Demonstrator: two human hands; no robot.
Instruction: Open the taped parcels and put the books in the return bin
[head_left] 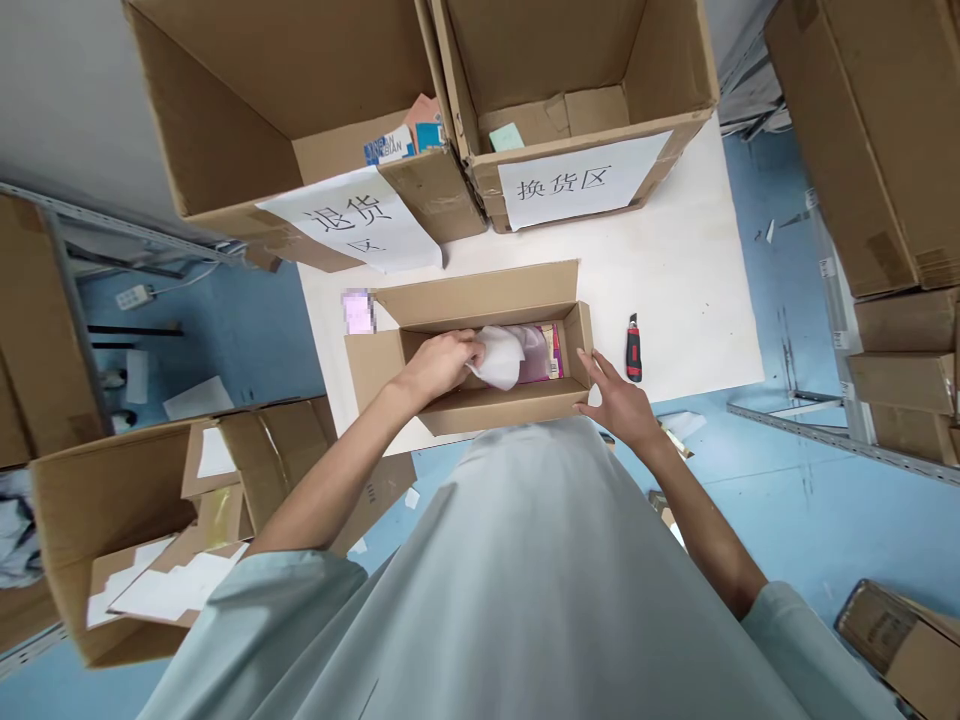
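1. Blue floor [795,510] surrounds a white table [675,280].
2. Left hand [446,360]: fingers closed on white wrap [501,358] inside the open box [506,405]. A purple pack [553,352] lies beside the wrap, towards the box's right end.
3. Right hand [616,395]: ungripped, fingers spread, fingertips against the box's right end wall.
4. For clean handling, I'd brace that wall lightly, pinch the wrap by its loose part and move it slowly, so nothing snags or tears.
5. Right of the box lies a red-and-black knife [634,350], best left clear of the forearm.
6. Behind stand two bins: the left sign [352,215] reads 退货区, the right sign [581,180] 换货区.
7. A blue-and-white packet [390,147] shows "BIAN"; its other letters are unclear.
8. The label [358,312] left of the box is blurred.
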